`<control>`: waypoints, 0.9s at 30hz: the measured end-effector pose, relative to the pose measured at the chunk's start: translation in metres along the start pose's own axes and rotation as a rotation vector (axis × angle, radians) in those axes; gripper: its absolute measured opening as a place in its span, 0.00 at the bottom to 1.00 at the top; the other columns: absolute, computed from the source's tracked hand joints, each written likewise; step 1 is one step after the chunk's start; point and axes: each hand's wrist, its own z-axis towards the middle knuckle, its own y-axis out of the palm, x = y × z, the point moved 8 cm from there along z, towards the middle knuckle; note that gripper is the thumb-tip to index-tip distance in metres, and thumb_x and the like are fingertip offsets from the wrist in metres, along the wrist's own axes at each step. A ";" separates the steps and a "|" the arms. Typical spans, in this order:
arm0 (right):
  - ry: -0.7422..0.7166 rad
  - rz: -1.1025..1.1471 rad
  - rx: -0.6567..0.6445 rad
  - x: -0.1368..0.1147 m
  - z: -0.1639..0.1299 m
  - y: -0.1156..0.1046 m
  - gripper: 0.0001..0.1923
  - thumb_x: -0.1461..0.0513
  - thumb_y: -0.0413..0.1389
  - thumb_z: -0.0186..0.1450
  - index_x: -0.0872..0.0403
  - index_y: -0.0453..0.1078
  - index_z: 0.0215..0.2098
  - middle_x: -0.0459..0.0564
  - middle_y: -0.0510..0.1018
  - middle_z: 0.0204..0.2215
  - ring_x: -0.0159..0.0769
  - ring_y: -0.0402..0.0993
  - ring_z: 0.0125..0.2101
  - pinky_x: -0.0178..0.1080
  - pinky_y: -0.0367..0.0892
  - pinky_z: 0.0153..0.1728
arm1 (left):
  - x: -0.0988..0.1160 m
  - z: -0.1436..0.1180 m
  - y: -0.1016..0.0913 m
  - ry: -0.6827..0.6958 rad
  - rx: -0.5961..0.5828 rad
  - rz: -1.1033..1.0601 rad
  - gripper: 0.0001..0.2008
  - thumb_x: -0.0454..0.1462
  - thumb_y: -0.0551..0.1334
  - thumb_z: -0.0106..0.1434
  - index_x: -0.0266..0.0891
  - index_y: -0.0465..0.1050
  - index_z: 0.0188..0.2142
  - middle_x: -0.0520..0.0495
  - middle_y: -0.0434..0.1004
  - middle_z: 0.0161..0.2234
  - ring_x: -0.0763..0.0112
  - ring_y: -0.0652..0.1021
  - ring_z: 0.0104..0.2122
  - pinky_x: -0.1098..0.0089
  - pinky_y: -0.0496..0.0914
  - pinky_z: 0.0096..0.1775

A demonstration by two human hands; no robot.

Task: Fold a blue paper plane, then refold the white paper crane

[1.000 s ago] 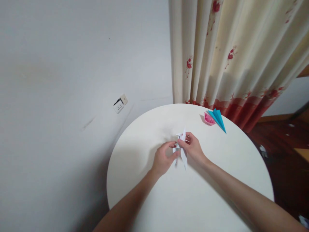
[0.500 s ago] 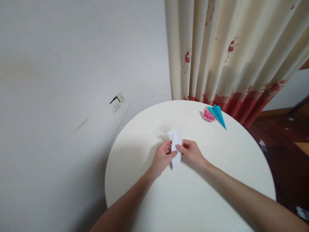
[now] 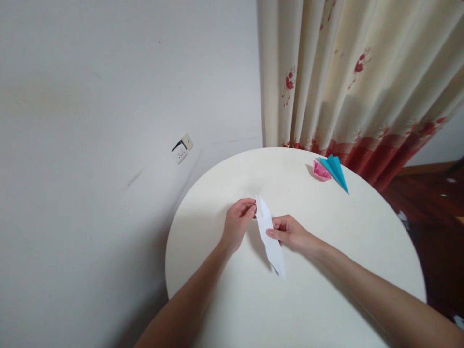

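Two bare hands work a long, narrow white folded paper [image 3: 270, 237] just above a round white table [image 3: 224, 299]. The right hand [image 3: 290, 232] pinches its middle; the left hand [image 3: 237, 222] nips the far tip. Creases are clearly in, but the finished shape looks some way off. Farther back lie a pink paper figure [image 3: 321, 171] and a blue paper plane [image 3: 337, 170], apparently complete, before a flowered curtain [image 3: 348, 82]. The paper's folds are hard to make out.
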 end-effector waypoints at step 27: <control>-0.014 0.112 0.293 0.001 0.003 -0.024 0.24 0.43 0.66 0.53 0.55 0.72 0.29 0.45 0.71 0.22 0.31 0.63 0.22 0.36 0.57 0.25 | -0.013 -0.011 0.026 -0.127 -0.158 -0.107 0.18 0.39 0.69 0.57 0.38 0.71 0.46 0.45 0.79 0.39 0.68 0.79 0.37 0.69 0.72 0.40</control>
